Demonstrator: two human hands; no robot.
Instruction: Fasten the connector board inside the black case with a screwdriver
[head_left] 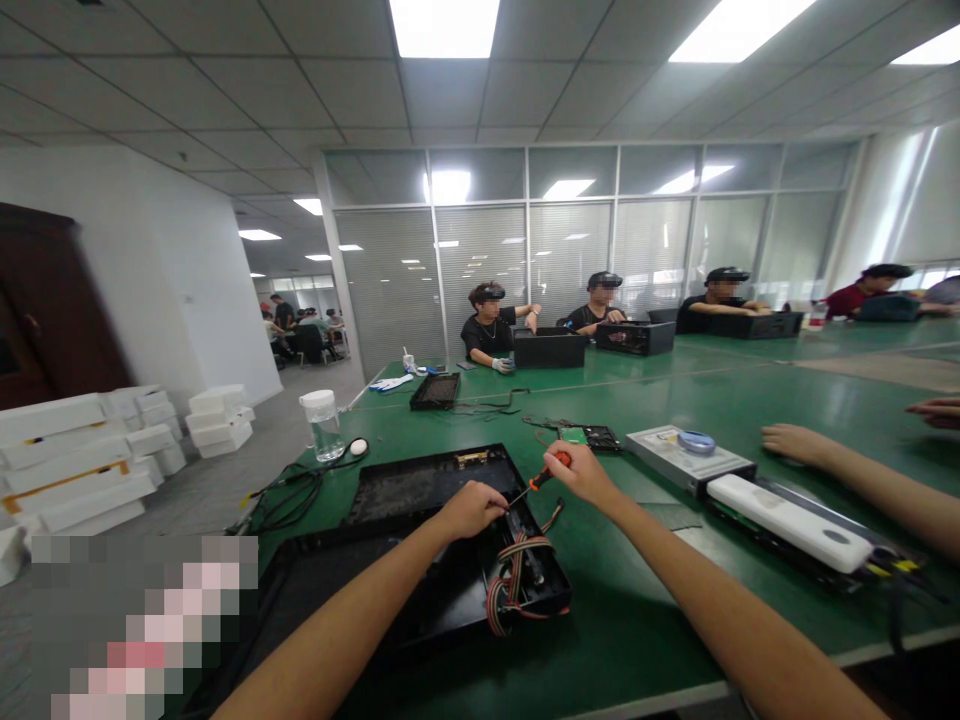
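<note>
My right hand (583, 474) is wrapped round the orange and black handle of a screwdriver (537, 481). The screwdriver slants down to the left, its tip at the inner edge of a black computer case (405, 600) that lies open on the green table. Right by the tip, my left hand (472, 509) has its fingers pinched together; what is between them is hidden. A bundle of striped ribbon cable (516, 575) hangs over the case's near right corner. A black panel (420, 485) with a brass-coloured part forms the far side of the case.
Right of the case lie a metal optical drive (667, 450) with a blue tape roll (696, 441) and a long white device (787, 522). A water bottle (322, 425) and black cables (289, 500) are at left. A neighbour's arm (847, 470) rests at right; several people work opposite.
</note>
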